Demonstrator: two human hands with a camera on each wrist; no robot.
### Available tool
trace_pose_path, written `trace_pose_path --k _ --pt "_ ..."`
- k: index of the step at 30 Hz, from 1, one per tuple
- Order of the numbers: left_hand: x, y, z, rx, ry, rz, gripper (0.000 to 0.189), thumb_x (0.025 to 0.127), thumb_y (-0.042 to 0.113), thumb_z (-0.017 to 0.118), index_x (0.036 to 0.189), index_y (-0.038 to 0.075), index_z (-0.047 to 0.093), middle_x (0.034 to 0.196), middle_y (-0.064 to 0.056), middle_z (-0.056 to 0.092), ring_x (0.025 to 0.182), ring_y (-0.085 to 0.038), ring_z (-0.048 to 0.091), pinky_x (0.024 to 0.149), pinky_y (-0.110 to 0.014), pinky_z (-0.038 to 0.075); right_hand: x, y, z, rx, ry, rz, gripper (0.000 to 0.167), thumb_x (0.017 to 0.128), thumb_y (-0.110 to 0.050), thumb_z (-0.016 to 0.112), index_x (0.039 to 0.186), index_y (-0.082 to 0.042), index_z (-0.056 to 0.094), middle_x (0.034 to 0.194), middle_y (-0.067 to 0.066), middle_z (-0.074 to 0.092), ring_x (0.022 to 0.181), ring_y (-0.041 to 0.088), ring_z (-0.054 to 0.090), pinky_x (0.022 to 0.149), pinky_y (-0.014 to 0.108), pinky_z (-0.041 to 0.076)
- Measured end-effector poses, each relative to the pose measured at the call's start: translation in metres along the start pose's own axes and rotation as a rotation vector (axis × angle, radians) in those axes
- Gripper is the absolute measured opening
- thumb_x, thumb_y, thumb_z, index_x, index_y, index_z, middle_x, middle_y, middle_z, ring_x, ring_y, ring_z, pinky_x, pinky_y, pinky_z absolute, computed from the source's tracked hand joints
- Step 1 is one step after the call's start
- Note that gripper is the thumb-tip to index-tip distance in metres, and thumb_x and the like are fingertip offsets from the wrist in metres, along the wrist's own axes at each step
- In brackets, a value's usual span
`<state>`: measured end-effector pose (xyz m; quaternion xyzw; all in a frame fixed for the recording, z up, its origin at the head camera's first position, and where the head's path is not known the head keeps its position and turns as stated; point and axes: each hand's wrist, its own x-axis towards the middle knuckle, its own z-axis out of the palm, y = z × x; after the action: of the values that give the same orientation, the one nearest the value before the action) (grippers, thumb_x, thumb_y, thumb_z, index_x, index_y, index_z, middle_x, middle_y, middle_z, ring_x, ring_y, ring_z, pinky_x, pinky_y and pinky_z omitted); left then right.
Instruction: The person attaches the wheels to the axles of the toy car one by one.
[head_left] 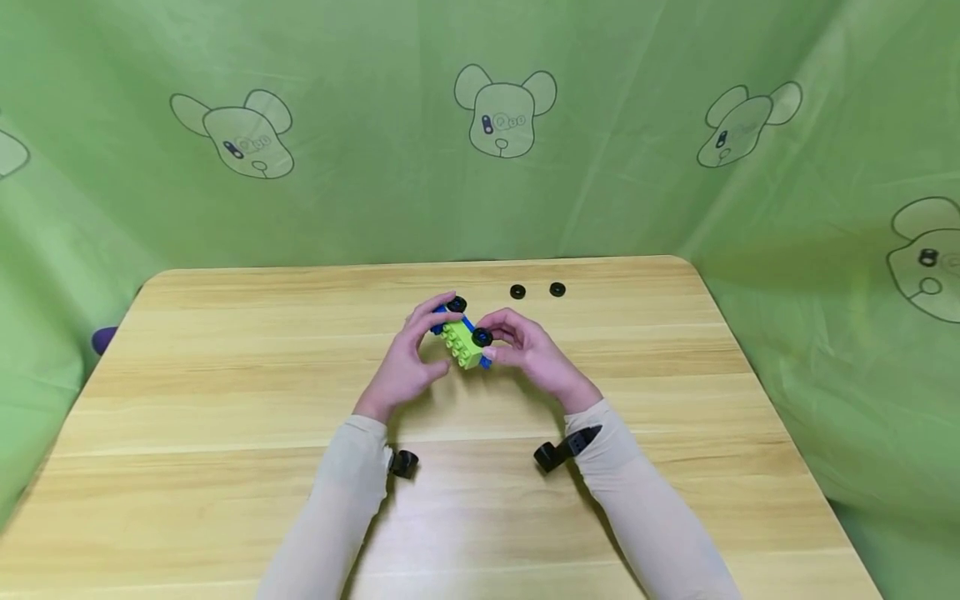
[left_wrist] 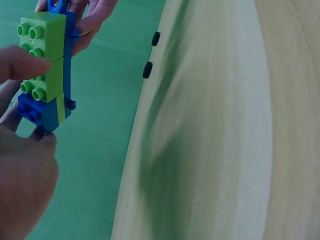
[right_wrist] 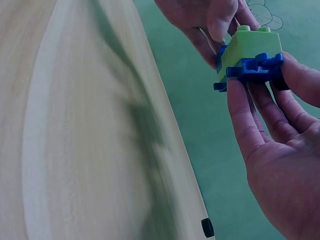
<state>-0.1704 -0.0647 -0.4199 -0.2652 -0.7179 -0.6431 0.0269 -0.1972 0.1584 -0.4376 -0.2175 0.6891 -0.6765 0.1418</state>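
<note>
Held above the table between both hands is a toy block car (head_left: pixel 462 343), with lime-green studded bricks on a blue wheeled base (left_wrist: pixel 68 60). My left hand (head_left: pixel 405 364) grips its far-left end; the thumb lies near the studs in the left wrist view. At the opposite end, my right hand (head_left: pixel 536 357) pinches the car, its thumb and fingers around a black wheel (head_left: pixel 482 337). Another black wheel (head_left: pixel 457 304) sits on the same side of the base by the left fingers. In the left wrist view, a bare blue axle peg (left_wrist: pixel 71 105) sticks out from the other side.
Two loose black wheels, a left one (head_left: pixel 517 292) and a right one (head_left: pixel 557 289), lie near the far edge of the wooden table (head_left: pixel 480 517). A green curtain (head_left: pixel 375 208) hangs behind it. Something purple (head_left: pixel 103 340) shows past the table's left edge.
</note>
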Motion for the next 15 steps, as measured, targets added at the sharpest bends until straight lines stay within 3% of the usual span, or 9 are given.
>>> trace_pose_path --k 3,8,15 --pt "0.001 -0.009 0.002 0.057 0.038 0.015 0.054 0.071 -0.023 0.065 0.122 -0.007 0.06 0.148 -0.018 0.041 0.14 -0.031 0.029 0.116 -0.051 0.019 0.0 0.001 -0.001 0.018 -0.01 0.005 0.038 0.09 0.003 0.062 0.125 0.01 0.05 0.121 0.019 0.056 0.115 0.028 0.055 0.101 0.038 0.046" --pt "0.003 -0.033 0.002 0.126 0.059 0.023 0.052 0.072 -0.019 0.07 0.12 0.002 0.065 0.144 -0.007 0.049 0.136 -0.024 0.034 0.114 -0.051 0.022 0.0 0.001 -0.003 0.031 -0.01 0.009 0.038 0.09 0.003 0.062 0.125 0.011 0.049 0.12 0.019 0.057 0.112 0.027 0.056 0.101 0.035 0.046" --pt "0.003 -0.038 -0.001 0.205 0.076 0.015 0.052 0.073 -0.015 0.072 0.118 0.011 0.069 0.141 0.005 0.052 0.133 -0.016 0.036 0.113 -0.046 0.027 -0.001 0.0 -0.004 0.053 -0.013 0.02 0.04 0.09 0.003 0.061 0.127 0.012 0.048 0.119 0.02 0.057 0.108 0.026 0.058 0.097 0.033 0.049"
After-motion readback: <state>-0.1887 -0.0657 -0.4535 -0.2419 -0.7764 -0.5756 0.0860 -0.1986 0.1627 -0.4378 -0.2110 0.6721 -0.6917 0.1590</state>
